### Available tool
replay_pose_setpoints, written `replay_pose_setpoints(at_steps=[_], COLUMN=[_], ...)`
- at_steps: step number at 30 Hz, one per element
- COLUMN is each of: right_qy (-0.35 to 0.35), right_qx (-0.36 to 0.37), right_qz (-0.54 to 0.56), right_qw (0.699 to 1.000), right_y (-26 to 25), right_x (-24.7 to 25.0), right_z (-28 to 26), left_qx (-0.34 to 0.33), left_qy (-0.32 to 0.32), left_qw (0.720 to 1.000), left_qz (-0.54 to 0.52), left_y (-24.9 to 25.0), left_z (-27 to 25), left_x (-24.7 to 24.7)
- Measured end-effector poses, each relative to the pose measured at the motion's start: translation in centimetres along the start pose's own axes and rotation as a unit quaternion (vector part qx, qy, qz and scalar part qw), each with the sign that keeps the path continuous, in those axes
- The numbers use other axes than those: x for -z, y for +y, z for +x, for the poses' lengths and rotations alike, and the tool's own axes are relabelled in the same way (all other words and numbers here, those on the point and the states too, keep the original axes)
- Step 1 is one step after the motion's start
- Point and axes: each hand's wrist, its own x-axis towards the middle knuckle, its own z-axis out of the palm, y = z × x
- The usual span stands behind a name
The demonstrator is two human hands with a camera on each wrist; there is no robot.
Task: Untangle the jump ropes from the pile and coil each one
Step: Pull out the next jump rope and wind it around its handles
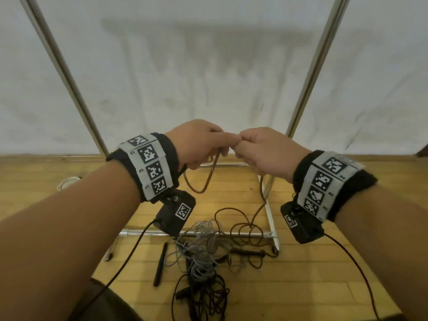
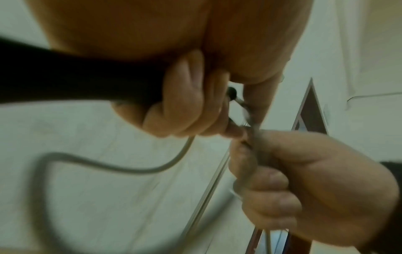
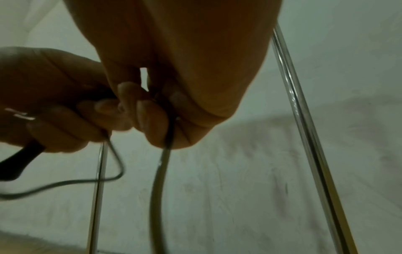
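Both hands are raised in front of me and meet knuckle to knuckle. My left hand [image 1: 208,144] grips the black handle [image 2: 65,77] of a brown jump rope, and a short loop of that rope [image 1: 201,184] hangs below it. My right hand [image 1: 250,150] has its fingers [image 3: 152,120] curled round the same rope; a strand [image 1: 261,193] drops from it to the pile. The tangled pile [image 1: 208,253] lies on the wooden floor, with grey, brown and dark ropes mixed together. Loose black handles [image 1: 160,265] [image 1: 247,252] lie at its edges.
Two slanted metal poles [image 1: 62,72] [image 1: 317,66] and a floor bar [image 1: 139,233] frame the spot, with a white cloth backdrop [image 1: 208,66] behind. A white cord coil [image 1: 67,181] lies at far left. Camera cables [image 1: 120,262] hang from both wrists.
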Motion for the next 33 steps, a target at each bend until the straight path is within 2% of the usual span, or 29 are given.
replay_pose_setpoints(at_steps=[1,3,6,7,8,9,11,13,15,17,19,21,22,24,28,30,32,33], right_qy=[-0.007,-0.031,-0.105,-0.13,-0.146,-0.152,-0.137,-0.1,-0.069,-0.046,-0.065,-0.071,-0.067,-0.066,-0.097,-0.106,-0.108,-0.108], right_qx=[0.002,-0.013,-0.091,-0.123,-0.154,-0.181,-0.22,-0.228,-0.199,-0.152,-0.116,-0.082,-0.073,-0.06,-0.065,-0.041,-0.034,-0.046], right_qz=[0.016,0.025,-0.055,-0.095,-0.132,-0.162,-0.197,-0.215,-0.197,-0.147,-0.121,-0.115,-0.102,-0.059,0.09,0.084,0.063,0.053], right_qw=[1.0,0.999,0.989,0.979,0.968,0.958,0.946,0.944,0.957,0.976,0.984,0.987,0.99,0.994,0.989,0.99,0.992,0.992], right_y=[0.7,2.6,7.0,8.5,9.9,11.1,12.3,11.9,9.9,7.0,4.6,2.9,2.2,1.3,0.5,1.0,2.0,3.0], right_x=[0.2,0.5,1.0,1.2,1.6,1.9,2.6,2.8,2.6,2.0,1.1,0.5,0.3,0.1,0.4,0.4,0.3,0.4], right_z=[-0.2,-0.6,-1.7,-2.2,-2.8,-3.3,-3.5,-2.9,-1.9,-0.9,-0.1,0.1,0.1,-0.2,-0.9,-1.0,-0.9,-0.9], left_qx=[-0.019,-0.051,-0.051,-0.039,-0.024,-0.006,0.048,0.081,0.064,0.01,-0.052,-0.082,-0.087,-0.084,-0.055,-0.061,-0.067,-0.07], left_qy=[0.038,0.134,0.3,0.345,0.373,0.386,0.361,0.285,0.213,0.158,0.087,0.009,-0.014,-0.015,-0.07,-0.071,-0.005,0.051], left_qw=[0.999,0.983,0.915,0.897,0.89,0.897,0.931,0.944,0.951,0.965,0.982,0.987,0.986,0.985,0.996,0.995,0.997,0.996], left_qz=[-0.003,-0.112,-0.264,-0.273,-0.259,-0.216,-0.037,0.141,0.214,0.207,0.161,0.136,0.14,0.148,0.022,0.036,0.044,0.026], left_y=[0.0,-0.3,-1.2,-1.9,-2.8,-3.7,-5.6,-6.8,-6.4,-5.4,-4.1,-3.0,-2.6,-1.9,-1.9,-2.1,-2.2,-2.1], left_z=[0.4,1.0,1.2,1.2,1.1,1.1,0.9,0.6,0.4,0.5,0.4,0.4,0.4,0.5,0.3,0.0,0.0,0.2], left_x=[0.3,1.8,5.2,6.4,7.2,7.8,7.9,6.8,5.1,3.1,0.7,-1.4,-2.0,-1.9,0.0,0.3,0.7,1.4])
